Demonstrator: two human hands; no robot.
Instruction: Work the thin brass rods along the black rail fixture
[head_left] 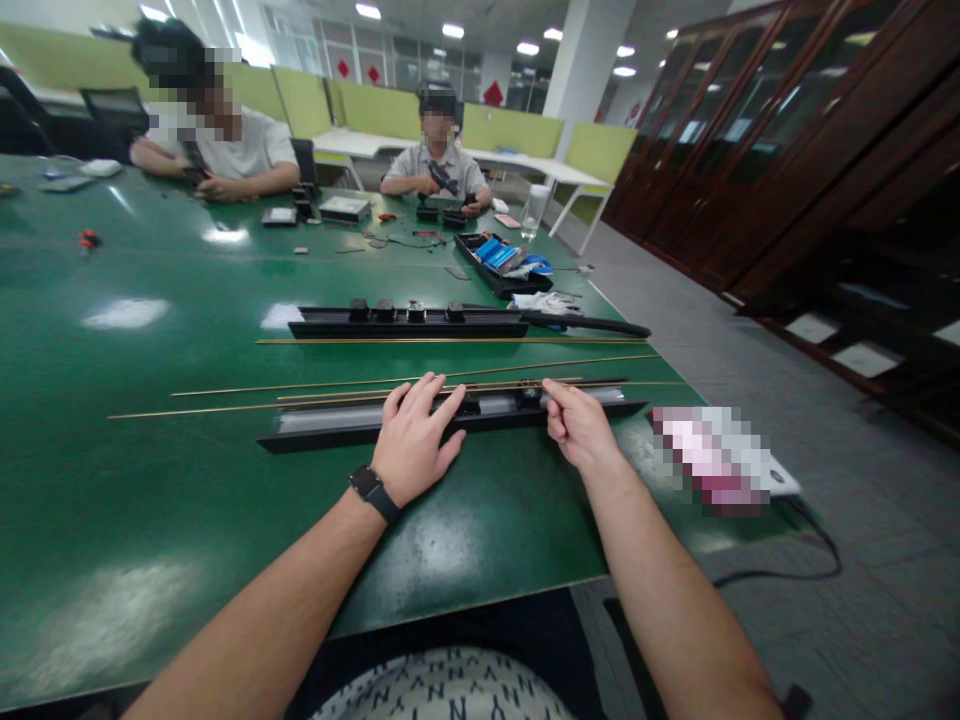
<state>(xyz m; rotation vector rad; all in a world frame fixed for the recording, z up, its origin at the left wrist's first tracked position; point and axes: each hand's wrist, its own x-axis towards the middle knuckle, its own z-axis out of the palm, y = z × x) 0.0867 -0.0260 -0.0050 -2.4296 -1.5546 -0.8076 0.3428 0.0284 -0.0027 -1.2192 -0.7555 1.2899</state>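
Observation:
A long black rail [322, 438] with a pale inner strip lies across the green table in front of me. My left hand [415, 440], a dark watch on its wrist, rests across the rail with fingers spread. My right hand [576, 418] is closed, its index finger and thumb together at the rail's right part; what they pinch is hidden. Close to those fingertips sits a small black block [529, 396] on the rail. Another dark block [470, 404] shows beside my left fingers. Thin brass-coloured rods [217, 391] run along the rail's far side.
Farther back lies a second black rail [330, 328] carrying several blocks, with a black cable at its right. Behind it are white gloves [544, 303] and a black tray [501, 278] of blue packets. A blurred pink-and-white object [784, 478] lies right. Two people sit opposite.

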